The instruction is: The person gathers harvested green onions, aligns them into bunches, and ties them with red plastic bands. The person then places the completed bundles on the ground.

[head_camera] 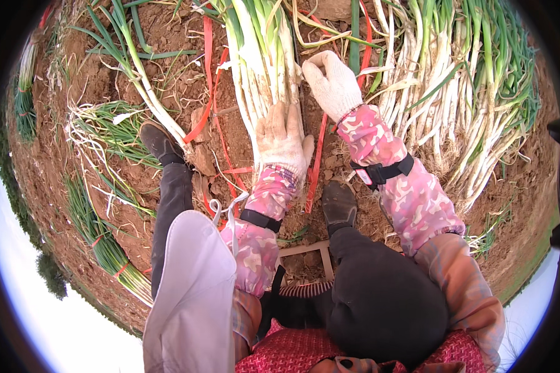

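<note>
A thick bunch of green onions (pixel 263 70) lies on the soil before me, white stalks towards me and green leaves away. My left hand (pixel 282 137), in a pale knit glove, rests flat on the stalks near their lower ends, thumb out to the side. Just right of the bunch is my right hand (pixel 331 84), also gloved, its fingers curled in towards the thumb. Whether it pinches anything cannot be made out. Red plastic strips (pixel 208 70) run along the ground on both sides of the bunch; the bunch covers whatever lies beneath it.
A large heap of loose green onions (pixel 429 88) spreads at the right. A few onion stalks (pixel 154 102) lie by my left shoe (pixel 161 142). Tied bunches (pixel 107 252) lie further left. Between my legs is a low seat frame (pixel 308 249). A pale fabric flap (pixel 191 289) hangs at lower left.
</note>
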`<state>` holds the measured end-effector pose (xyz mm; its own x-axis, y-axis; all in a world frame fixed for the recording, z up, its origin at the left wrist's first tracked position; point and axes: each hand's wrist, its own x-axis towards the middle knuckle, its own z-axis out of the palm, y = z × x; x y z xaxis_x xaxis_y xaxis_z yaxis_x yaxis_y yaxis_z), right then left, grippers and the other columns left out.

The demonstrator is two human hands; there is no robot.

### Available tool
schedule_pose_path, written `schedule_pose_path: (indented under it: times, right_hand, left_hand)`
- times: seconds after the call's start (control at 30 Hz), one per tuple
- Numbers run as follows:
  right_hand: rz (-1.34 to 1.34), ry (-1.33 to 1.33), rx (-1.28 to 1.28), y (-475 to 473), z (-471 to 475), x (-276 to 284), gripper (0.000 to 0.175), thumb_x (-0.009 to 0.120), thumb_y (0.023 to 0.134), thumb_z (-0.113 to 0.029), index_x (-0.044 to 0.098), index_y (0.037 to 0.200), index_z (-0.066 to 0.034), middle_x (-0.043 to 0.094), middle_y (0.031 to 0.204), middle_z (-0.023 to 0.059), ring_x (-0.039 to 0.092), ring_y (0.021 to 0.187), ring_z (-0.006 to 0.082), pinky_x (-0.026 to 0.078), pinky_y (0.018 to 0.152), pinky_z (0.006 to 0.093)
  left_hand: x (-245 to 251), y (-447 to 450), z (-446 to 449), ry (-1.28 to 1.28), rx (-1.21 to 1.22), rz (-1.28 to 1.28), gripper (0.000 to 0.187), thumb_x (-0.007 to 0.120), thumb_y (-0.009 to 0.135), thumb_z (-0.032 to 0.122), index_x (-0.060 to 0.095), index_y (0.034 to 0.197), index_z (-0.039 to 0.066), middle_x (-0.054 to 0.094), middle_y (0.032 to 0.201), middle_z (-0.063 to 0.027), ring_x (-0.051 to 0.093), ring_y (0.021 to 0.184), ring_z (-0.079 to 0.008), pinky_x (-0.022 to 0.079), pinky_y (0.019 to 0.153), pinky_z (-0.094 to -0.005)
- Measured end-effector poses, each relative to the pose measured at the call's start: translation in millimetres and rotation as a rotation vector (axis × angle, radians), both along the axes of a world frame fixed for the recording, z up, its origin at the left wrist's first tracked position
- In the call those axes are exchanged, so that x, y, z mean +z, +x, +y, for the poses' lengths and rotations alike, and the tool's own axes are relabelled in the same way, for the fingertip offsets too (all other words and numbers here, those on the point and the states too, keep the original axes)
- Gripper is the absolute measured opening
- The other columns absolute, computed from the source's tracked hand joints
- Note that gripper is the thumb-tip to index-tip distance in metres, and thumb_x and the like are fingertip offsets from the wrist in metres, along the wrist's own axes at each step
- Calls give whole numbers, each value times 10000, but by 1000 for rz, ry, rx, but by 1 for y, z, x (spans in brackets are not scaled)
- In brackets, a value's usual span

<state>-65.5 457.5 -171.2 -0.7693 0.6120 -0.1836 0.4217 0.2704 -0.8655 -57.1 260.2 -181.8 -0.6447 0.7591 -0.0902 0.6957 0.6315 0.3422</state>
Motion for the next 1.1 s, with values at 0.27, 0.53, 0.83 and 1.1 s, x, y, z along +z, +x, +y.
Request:
schedule_pose_path:
  times: [0.27,0.53,0.83,1.1]
  right_hand:
    - [-303,65,71,-96,13,-29,547,559,1020,-501,610,1171,22,713,1115,316,687,1101,490,526,970,558]
    - [-171,117,57,-107,18,-36,461,688,970,-403,633,1110,33,716,1042,290,702,1010,459,545,924,488]
    - [17,155,-109,-95,91,-28,683,806,820,-348,605,1352,30,734,1218,229,704,1121,396,530,1048,449]
    - [-362,486,281,-132,96,-53,647,688,873,-288,514,1466,-97,712,1216,278,659,1215,435,518,1037,495]
  left_hand:
    - [-13,-3,12,-26,-26,-1,862,772,777,276,476,1539,2,351,1646,-217,259,1570,-397,175,1268,-611]
    - [-14,-2,10,-45,-16,-2,823,728,852,333,455,1548,-10,295,1680,-226,237,1585,-411,111,1296,-600]
    - [-15,-1,10,-24,6,1,803,732,845,330,477,1530,-2,290,1686,-224,236,1589,-393,103,1300,-601]
    - [-16,-2,10,-5,8,-2,794,748,834,327,506,1516,1,304,1681,-231,257,1579,-406,114,1304,-590]
